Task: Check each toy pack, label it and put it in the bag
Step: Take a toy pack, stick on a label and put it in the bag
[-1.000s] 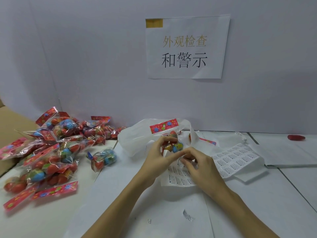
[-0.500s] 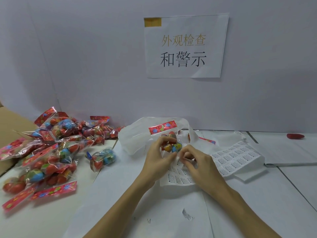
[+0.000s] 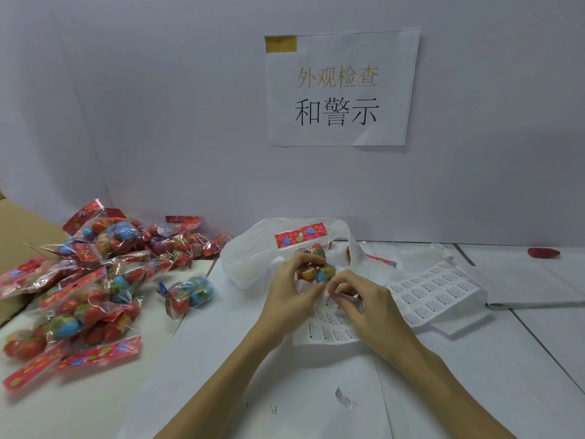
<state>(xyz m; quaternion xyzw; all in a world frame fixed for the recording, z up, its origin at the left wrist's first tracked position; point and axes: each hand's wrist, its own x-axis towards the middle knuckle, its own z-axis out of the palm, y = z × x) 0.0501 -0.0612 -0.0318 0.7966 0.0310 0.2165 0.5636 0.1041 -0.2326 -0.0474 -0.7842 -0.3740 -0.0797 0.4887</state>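
The white bench [image 3: 474,391] fills the lower half of the view, and a grey wall behind it carries a paper sign [image 3: 342,87] at 12 o'clock. At 9 o'clock a large pile of toy packs [image 3: 82,280] lies on the bench, clear bags of coloured balls with red flowered headers; one single pack [image 3: 186,293] lies apart, just right of the pile. Near the centre, a thin white plastic bag [image 3: 250,258] rests open. A sheet of small printed labels [image 3: 433,293] spreads at 3 o'clock from the hands.

The left hand [image 3: 291,299] grips a toy pack [image 3: 313,264], fingers curled round its balls, in front of the bag. The right hand [image 3: 370,299] touches the pack's lower edge, fingertips pinched together over the label sheet; what it pinches is too small to tell. A small red object [image 3: 543,252] lies far at 3 o'clock.
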